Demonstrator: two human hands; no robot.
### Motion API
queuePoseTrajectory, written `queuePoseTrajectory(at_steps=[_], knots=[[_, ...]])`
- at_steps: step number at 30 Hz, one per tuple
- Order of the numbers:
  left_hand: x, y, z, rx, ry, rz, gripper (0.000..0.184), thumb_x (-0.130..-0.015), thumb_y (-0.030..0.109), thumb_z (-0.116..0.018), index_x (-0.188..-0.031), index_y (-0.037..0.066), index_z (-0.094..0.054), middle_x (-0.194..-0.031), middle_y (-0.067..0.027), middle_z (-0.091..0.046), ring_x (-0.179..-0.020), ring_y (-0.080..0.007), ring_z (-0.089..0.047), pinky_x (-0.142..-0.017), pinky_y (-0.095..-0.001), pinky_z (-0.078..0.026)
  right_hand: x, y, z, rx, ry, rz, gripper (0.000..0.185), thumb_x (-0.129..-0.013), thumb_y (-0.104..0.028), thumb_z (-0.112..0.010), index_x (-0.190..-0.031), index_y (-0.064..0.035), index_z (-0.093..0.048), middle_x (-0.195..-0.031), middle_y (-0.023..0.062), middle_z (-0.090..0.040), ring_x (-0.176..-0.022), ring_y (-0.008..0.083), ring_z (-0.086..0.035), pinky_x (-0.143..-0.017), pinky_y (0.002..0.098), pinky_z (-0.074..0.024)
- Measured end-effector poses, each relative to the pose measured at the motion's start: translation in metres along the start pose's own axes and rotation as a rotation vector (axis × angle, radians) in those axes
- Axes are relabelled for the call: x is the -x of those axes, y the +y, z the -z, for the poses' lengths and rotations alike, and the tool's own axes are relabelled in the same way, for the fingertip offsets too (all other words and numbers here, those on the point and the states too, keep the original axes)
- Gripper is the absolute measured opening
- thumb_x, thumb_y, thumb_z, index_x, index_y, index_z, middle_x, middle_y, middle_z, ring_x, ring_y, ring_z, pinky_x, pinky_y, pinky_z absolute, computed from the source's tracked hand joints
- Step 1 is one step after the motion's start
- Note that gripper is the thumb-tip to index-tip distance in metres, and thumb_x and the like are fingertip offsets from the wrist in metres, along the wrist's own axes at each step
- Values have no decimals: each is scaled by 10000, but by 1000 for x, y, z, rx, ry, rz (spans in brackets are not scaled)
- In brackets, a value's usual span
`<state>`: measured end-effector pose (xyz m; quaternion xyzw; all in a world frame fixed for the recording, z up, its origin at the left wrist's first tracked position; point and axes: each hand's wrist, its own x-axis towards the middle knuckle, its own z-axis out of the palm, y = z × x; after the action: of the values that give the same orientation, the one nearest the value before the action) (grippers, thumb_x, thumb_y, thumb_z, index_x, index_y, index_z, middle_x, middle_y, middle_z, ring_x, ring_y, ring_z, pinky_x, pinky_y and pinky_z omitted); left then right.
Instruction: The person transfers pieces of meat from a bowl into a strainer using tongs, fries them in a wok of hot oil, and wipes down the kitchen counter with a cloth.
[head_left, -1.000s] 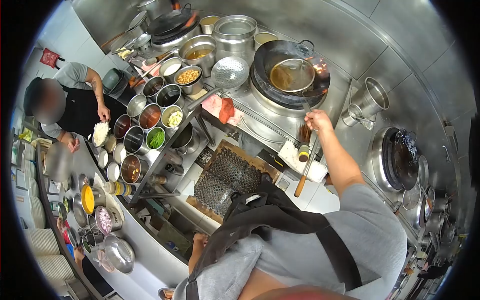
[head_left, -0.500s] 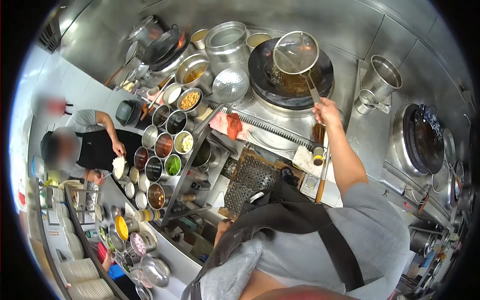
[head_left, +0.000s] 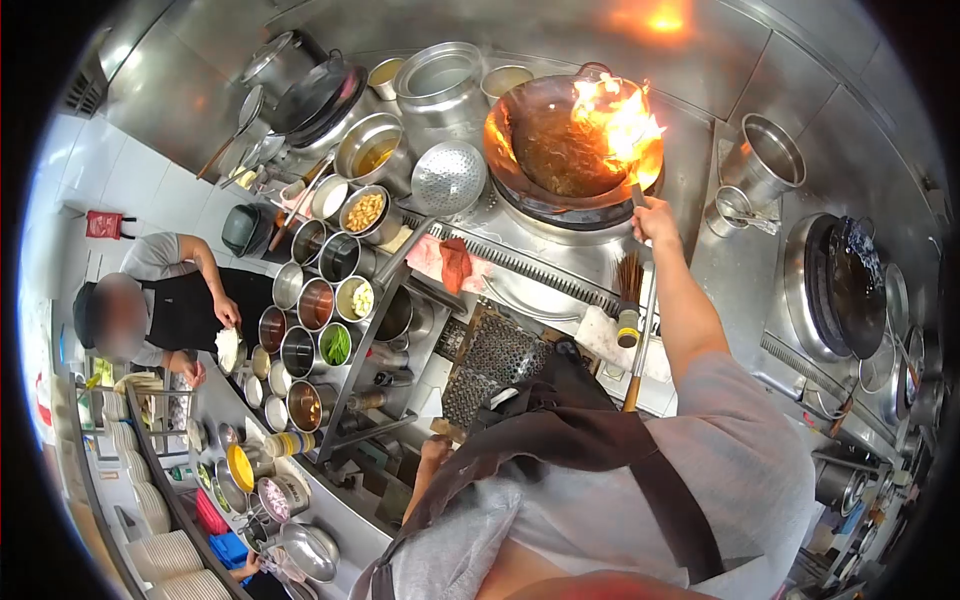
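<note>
My right hand [head_left: 655,221] is closed around the handle of a wire strainer, at the near right edge of the wok [head_left: 545,150]. Bright flames [head_left: 618,125] rise over the wok's right side and hide the strainer's basket. Dark liquid shows inside the wok. Low beside my apron, by the counter, is my left hand [head_left: 436,450], with its fingers curled; what it holds, if anything, is too small to make out. A bamboo brush [head_left: 629,290] and a wooden-handled ladle [head_left: 640,350] lie below my right forearm.
A perforated ladle [head_left: 449,178] lies left of the wok. Metal pots of ingredients [head_left: 315,303] stand on the left rack. A co-worker [head_left: 180,290] stands beyond them, holding something white. Another wok [head_left: 855,285] sits at the right. A rubber mat [head_left: 492,365] covers the floor.
The strainer, raised above the wok half a second ago, has come down over it. Large flames have flared up at the wok's right side. My left hand has stayed low beside the apron.
</note>
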<state>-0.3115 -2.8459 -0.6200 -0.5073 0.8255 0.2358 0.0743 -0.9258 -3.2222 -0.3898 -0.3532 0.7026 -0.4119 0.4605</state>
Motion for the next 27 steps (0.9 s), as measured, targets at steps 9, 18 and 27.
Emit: queuePoseTrajectory(at_steps=[9,18,27], knots=[[26,21,-68,376,-225,563,324,-790,381,-542,-961,141,-677,-1006,-95,-665,-952,-301,-623,-823,-369,-490,7,-14,-73,-280,-166,-16,54,-847,-68,-522,-853,-21,-548,-596,56,-547,-389,147,-480,-332,294,-374],[48,20,-105,373,-258,584,312,-789,373,-523,-941,149,-677,-1038,-80,-656,-959,-296,-616,-815,-372,-491,89,-6,-63,-255,-240,-41,92,-861,-90,-539,-927,-30,-558,-603,31,-542,-375,128,-452,-322,281,-333],[16,11,-131,462,-170,545,289,-779,356,-531,-922,155,-680,-1035,-73,-656,-949,-292,-618,-803,-374,-495,143,-24,25,50,-23,91,453,-848,-109,-538,-1282,-5,-459,-601,60,-560,-382,139,-479,-331,284,-389]])
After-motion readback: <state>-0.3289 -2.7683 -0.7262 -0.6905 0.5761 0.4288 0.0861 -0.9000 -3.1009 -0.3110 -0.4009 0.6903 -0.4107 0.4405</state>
